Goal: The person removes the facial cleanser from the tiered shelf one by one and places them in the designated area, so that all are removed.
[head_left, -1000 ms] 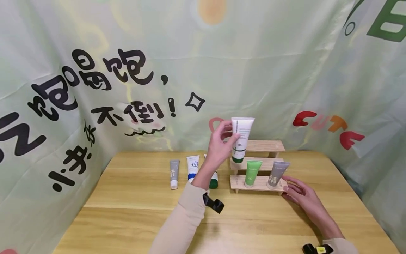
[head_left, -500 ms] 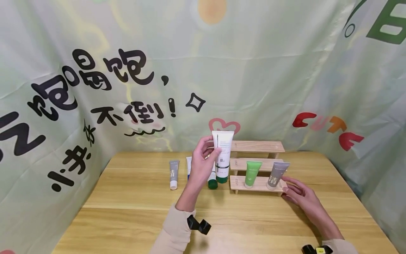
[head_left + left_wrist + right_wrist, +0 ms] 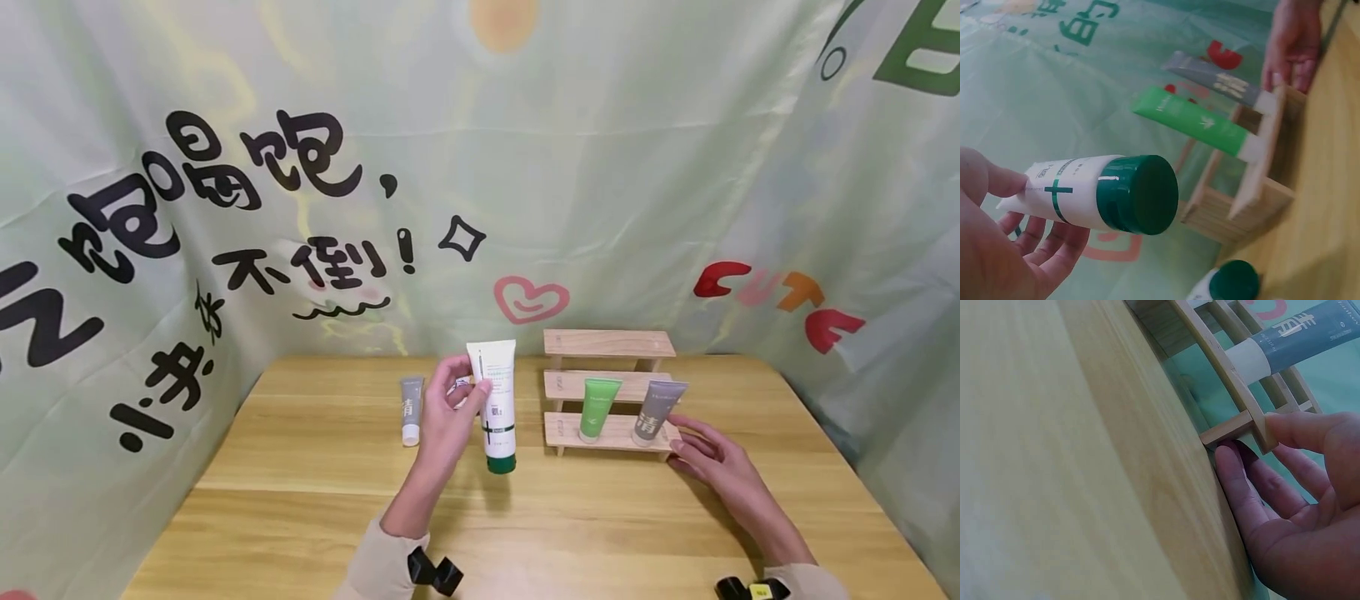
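My left hand (image 3: pixel 441 421) pinches a white squeeze tube with a green cap (image 3: pixel 498 400), thumb in front and fingers behind. The tube is held cap down above the table, left of a three-step wooden display rack (image 3: pixel 609 343). On the rack's lowest step a green tube (image 3: pixel 598 408) and a grey tube (image 3: pixel 660 408) stand on their caps. My right hand (image 3: pixel 716 467) grips the right end of that step; in the right wrist view its fingers lie above and below the board's end (image 3: pixel 1260 434).
A smaller grey tube (image 3: pixel 411 412) lies on the wooden table (image 3: pixel 300 517) at left. Another green-capped tube (image 3: pixel 1232 281) shows low in the left wrist view; my left hand hides it in the head view. Printed cloth (image 3: pixel 600 167) hangs behind the table.
My left hand has carried the white tube left and down, away from in front of the rack, toward me. My right hand stays at the rack's end.
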Demonstrator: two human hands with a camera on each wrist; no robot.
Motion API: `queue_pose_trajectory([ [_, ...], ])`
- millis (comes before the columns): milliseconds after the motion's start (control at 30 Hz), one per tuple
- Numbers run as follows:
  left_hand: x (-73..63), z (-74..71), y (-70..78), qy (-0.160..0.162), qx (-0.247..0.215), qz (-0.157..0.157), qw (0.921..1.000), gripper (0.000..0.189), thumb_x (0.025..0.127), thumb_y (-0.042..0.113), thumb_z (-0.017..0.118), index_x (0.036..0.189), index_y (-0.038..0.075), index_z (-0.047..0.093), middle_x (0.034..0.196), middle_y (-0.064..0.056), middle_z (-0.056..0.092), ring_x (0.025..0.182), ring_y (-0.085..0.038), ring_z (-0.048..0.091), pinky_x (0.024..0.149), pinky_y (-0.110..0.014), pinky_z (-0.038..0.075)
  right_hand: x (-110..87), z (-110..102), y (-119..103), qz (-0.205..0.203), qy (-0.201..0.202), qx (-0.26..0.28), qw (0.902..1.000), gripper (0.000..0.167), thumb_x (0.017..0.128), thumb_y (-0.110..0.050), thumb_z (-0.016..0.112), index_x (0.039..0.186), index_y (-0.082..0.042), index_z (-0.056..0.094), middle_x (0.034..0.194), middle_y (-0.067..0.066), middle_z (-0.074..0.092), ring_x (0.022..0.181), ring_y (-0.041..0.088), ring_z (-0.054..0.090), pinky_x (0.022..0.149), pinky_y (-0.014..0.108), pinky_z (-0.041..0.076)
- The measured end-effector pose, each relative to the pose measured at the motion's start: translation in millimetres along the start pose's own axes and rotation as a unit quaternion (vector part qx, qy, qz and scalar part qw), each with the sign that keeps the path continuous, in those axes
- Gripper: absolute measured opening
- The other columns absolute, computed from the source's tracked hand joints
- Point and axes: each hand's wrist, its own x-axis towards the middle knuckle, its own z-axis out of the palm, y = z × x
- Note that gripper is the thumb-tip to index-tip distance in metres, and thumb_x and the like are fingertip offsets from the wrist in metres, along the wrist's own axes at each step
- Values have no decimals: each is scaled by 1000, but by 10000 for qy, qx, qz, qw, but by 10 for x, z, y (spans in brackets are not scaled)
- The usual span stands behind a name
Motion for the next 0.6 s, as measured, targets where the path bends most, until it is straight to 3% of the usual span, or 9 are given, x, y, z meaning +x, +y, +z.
queue_pose_trajectory([
  [167,-142,-43,-137,-26,176,-331,9993,39,97,2,67,133,5,54,122,-17,63,92,-25,68,70,-28,57,-10,5,11,-127,-54,41,9999,54,103,-14,63,150,5,42,119,-12,67,107,2,66,87,27,58],
  [600,-477,-22,-478,-279,426,-990,9938,41,97,5,68,133,0,49,122,-19,59,89,-27,67,69,-30,58,2,-7,-32,91,53,-159,9998,63,103,-23,65,153,3,39,123,-13,62,109,-2,64,89,25,57],
])
